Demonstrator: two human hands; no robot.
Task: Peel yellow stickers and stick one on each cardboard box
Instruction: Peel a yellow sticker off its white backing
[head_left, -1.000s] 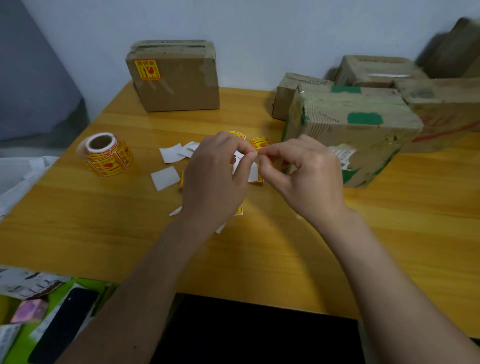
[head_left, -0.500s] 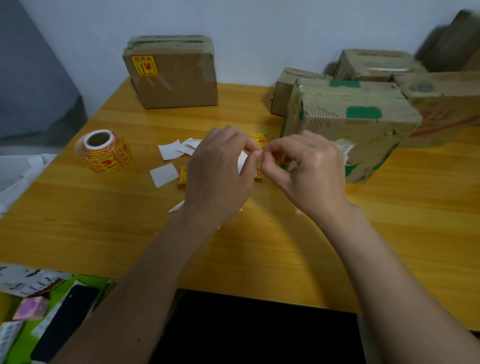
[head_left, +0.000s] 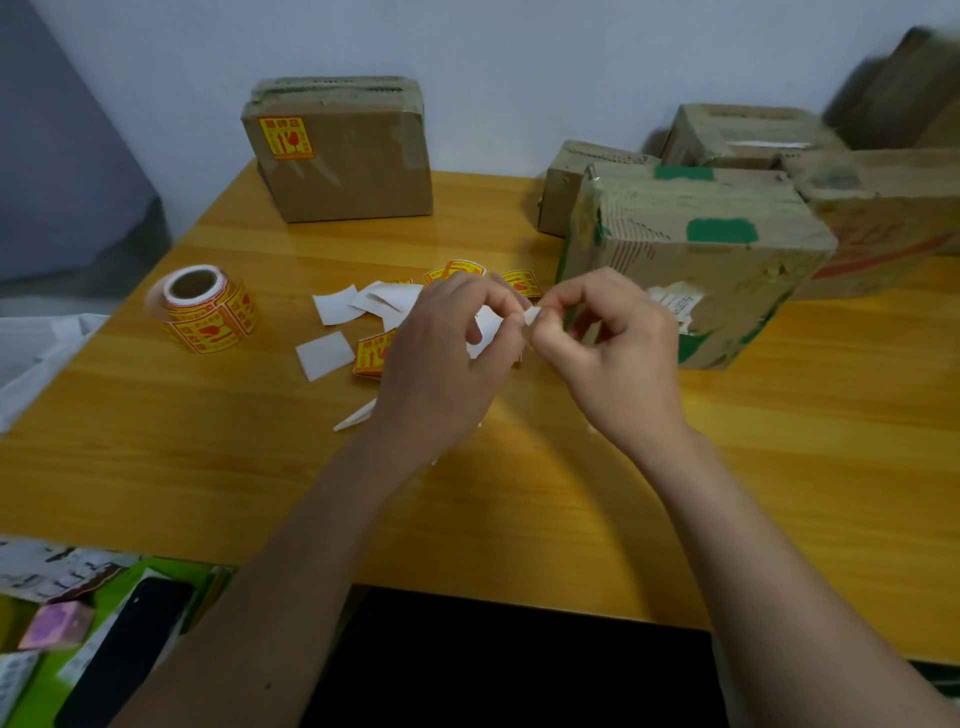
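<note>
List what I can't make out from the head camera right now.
- Yellow sticker piece pinched between left hand and right hand: mostly hidden by fingers; only white backing shows.
- Dark brown box at the top right: blurred, cut by the edge.
- White printed label on the green-patched cardboard box: text too small.

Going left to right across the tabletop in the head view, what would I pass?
Sticker roll → white backing square → left hand → right hand → green-patched cardboard box.
</note>
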